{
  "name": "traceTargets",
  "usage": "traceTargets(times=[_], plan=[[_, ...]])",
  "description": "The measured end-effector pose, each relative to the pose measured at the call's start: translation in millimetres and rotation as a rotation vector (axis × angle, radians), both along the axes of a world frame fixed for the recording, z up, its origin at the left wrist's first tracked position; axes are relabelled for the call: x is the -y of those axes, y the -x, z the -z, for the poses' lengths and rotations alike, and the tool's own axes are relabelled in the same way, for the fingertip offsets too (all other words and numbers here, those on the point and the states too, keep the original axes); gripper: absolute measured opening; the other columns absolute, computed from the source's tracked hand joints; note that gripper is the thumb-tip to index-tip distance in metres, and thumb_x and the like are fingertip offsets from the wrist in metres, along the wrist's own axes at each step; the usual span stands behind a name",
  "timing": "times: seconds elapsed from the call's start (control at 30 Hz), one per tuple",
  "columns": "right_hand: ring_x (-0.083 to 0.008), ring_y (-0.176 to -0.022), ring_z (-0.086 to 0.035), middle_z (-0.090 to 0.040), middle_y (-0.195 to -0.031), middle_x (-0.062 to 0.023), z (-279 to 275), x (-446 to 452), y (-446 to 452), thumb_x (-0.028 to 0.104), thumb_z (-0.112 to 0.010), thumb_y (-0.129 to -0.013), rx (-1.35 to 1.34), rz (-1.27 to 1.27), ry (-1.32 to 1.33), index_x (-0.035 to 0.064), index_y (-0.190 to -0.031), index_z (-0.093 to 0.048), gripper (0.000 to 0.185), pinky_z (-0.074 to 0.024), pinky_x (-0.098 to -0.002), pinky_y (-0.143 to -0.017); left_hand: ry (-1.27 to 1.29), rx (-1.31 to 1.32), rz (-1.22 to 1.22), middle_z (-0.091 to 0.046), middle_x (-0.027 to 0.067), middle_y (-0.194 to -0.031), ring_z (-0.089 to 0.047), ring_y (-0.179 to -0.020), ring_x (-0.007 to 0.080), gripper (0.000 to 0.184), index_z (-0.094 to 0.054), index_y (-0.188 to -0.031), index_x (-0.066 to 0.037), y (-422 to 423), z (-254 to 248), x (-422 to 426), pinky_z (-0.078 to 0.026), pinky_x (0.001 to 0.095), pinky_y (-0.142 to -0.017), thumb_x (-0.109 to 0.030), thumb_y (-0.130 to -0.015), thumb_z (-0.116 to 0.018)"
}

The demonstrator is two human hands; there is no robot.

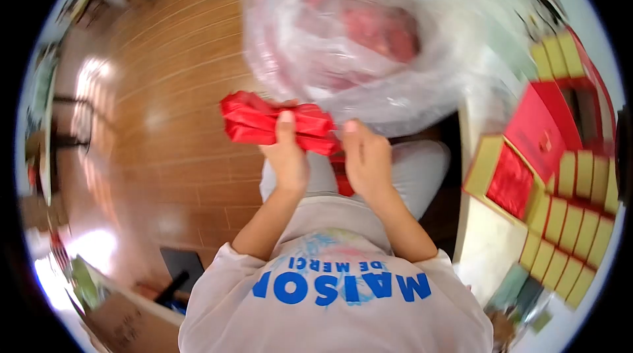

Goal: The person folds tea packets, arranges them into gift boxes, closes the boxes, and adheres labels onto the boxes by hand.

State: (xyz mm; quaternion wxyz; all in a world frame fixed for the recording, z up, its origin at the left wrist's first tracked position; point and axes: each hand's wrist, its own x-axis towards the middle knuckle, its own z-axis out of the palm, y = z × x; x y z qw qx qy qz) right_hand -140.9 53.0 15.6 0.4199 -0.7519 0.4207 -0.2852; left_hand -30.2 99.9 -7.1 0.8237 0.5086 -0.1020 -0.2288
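A shiny red folded cloth bundle (pixel 247 119), apparently satin, is held above my lap. My left hand (pixel 288 158) wraps around its middle, with the thumb on top. At the bundle's right end, my right hand (pixel 369 158) is closed with its fingers curled. Whatever lies between those fingertips is blurred and too small to name. More red material (pixel 344 178) shows between my legs, below the hands. Just beyond the hands stands a large clear plastic bag (pixel 422 99), its mouth wide, with red things (pixel 382 27) inside.
On the table (pixel 491 247) to my right sits an open yellow box (pixel 484 162) with red satin inside. A red lid or box panel (pixel 537 132) leans behind it. Several yellow-and-red boxes (pixel 567 224) are stacked there. A cardboard box (pixel 122 323) is at lower left.
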Motion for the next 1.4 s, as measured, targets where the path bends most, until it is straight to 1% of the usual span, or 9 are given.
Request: traceTargets(times=[0.13, 0.2, 0.33, 0.57, 0.77, 0.93, 1.07, 1.23, 1.4], plan=[[-0.0378, -0.055, -0.057, -0.054, -0.059, -0.0178, -4, 11, 7, 0.030, -0.050, -0.095, -0.024, 0.115, 0.024, 0.0053, -0.077, -0.051, 0.031, -0.0410, -0.0460, -0.049, 0.056, -0.065, 0.153, -0.058, 0.0124, -0.110, -0.057, -0.102, 0.0218, 0.027, -0.045, -0.118, -0.004, 7, 9, 20, -0.048, 0.0376, -0.090, -0.015, -0.094, -0.053], [-0.0343, -0.049, -0.051, -0.050, -0.055, -0.0155, -7, 11, 13, 0.028, -0.053, -0.095, -0.047, 0.126, 0.124, 0.0025, -0.076, -0.051, 0.032, -0.0401, -0.0384, -0.048, 0.062, 0.193, 0.178, -0.056, 0.0133, -0.114, -0.056, -0.104, 0.0213, 0.030, -0.043, -0.121, -0.005, 19, 9, 26, -0.048, 0.0365, -0.091, -0.012, -0.094, -0.054], [-0.0348, -0.055, -0.056, -0.055, -0.060, -0.0159, -3, 14, 23, 0.023, -0.058, -0.091, -0.157, 0.234, 0.269, 0.0025, -0.077, -0.051, 0.025, -0.0432, -0.0413, -0.049, 0.039, 0.350, 0.300, -0.052, 0.0139, -0.120, -0.053, -0.107, 0.0203, 0.035, -0.038, -0.124, -0.003, 31, 8, 38, -0.047, 0.0358, -0.092, -0.011, -0.094, -0.053], [-0.0333, -0.065, -0.059, -0.057, -0.073, -0.0142, -32, 14, 79, 0.011, -0.056, -0.085, -0.104, 0.392, 0.344, 0.0030, -0.083, -0.052, 0.009, -0.0466, -0.0433, -0.056, 0.112, 0.180, 0.688, -0.039, 0.0119, -0.138, -0.054, -0.115, 0.0273, 0.061, -0.025, -0.141, -0.002, 46, -11, 64, -0.050, 0.0382, -0.090, -0.017, -0.092, -0.059], [-0.0117, -0.061, -0.045, -0.055, -0.103, -0.0091, -93, 10, 172, 0.014, -0.060, -0.092, 0.210, 0.443, -0.011, 0.0067, -0.133, -0.049, 0.043, -0.0430, -0.0266, -0.061, 0.239, 0.077, 1.281, -0.040, 0.0154, -0.135, -0.061, -0.103, 0.0284, 0.090, -0.006, -0.148, -0.007, 106, -51, 97, -0.050, 0.0397, -0.088, -0.015, -0.084, -0.070], [-0.0134, -0.085, -0.052, -0.059, -0.116, -0.0114, -125, 18, 257, 0.028, -0.059, -0.095, 0.194, 0.487, 0.043, 0.0091, -0.144, -0.038, 0.057, -0.0449, -0.0260, -0.079, 0.510, 0.535, 1.544, -0.030, 0.0166, -0.141, -0.044, -0.125, 0.0242, 0.098, -0.004, -0.148, -0.009, 209, -92, 126, -0.041, 0.0367, -0.101, -0.011, -0.080, -0.074], [-0.0092, -0.096, -0.049, -0.057, -0.121, -0.0061, -141, 31, 325, 0.029, -0.055, -0.097, 0.150, 0.574, 0.140, 0.0085, -0.146, -0.036, 0.056, -0.0407, -0.0234, -0.088, 0.553, 0.430, 1.685, -0.042, 0.0194, -0.134, -0.052, -0.118, 0.0261, 0.096, -0.006, -0.146, -0.009, 294, -116, 147, -0.045, 0.0375, -0.097, -0.015, -0.080, -0.076], [-0.0197, -0.136, -0.036, -0.042, -0.146, -0.0090, -137, 68, 403, 0.035, -0.047, -0.099, 0.166, 0.651, 0.310, 0.0135, -0.145, -0.037, 0.051, -0.0278, -0.0314, -0.111, 0.569, 0.560, 1.678, -0.035, 0.0255, -0.136, -0.049, -0.121, 0.0311, 0.101, -0.001, -0.144, -0.003, 381, -122, 181, -0.045, 0.0396, -0.099, -0.026, -0.080, -0.076], [-0.0195, -0.135, -0.037, -0.043, -0.146, -0.0076, -93, 86, 435, 0.039, -0.048, -0.098, 0.268, 0.684, 0.210, 0.0181, -0.145, -0.039, 0.052, -0.0289, -0.0312, -0.110, 0.556, 0.699, 1.593, -0.029, 0.0224, -0.142, -0.041, -0.129, 0.0283, 0.090, 0.000, -0.145, -0.006, 421, -75, 197, -0.039, 0.0393, -0.105, -0.025, -0.089, -0.067]])
